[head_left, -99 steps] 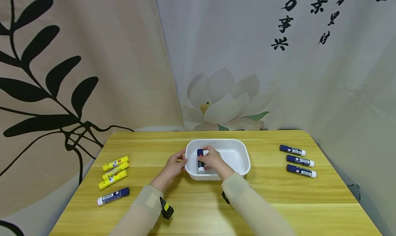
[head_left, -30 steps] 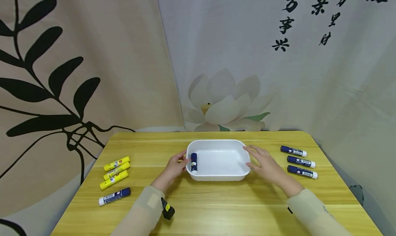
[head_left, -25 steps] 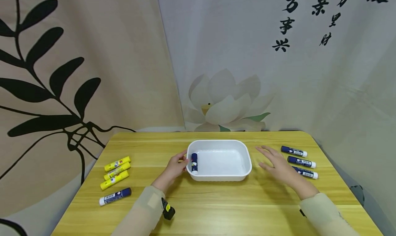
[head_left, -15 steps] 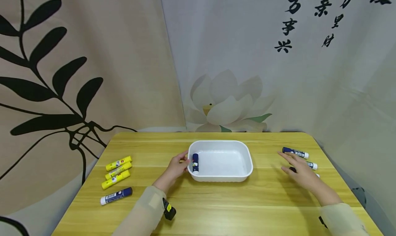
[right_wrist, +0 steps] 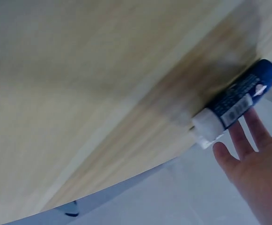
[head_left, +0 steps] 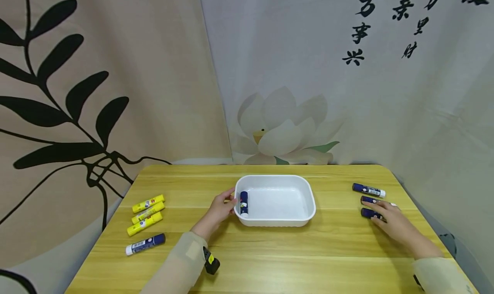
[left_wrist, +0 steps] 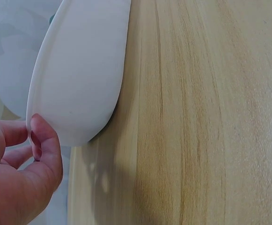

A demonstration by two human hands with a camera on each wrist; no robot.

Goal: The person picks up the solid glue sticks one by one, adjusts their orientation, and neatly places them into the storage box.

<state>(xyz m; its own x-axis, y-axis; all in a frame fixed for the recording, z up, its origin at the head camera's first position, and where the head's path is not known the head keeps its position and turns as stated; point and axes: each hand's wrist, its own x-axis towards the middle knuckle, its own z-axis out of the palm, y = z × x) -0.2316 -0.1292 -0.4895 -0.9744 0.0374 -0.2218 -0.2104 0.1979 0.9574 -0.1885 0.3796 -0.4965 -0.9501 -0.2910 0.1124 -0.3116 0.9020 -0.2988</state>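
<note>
Hand, left, (head_left: 221, 208) pinches white tray (head_left: 275, 222) at its nine o'clock | right hand (head_left: 394, 220) fingers extended, ungripping, about front navy glue stick (head_left: 369, 213), toward tray's three o'clock | probably light, stiff, slick, prone to roll; pinch mid-barrel

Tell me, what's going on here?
A person's left hand grips the side of a white tray holding one blue tube. The right hand is at the nearer two of three blue tubes on the right; whether it grips one is unclear. Three yellow tubes and another blue tube lie on the left.
</note>
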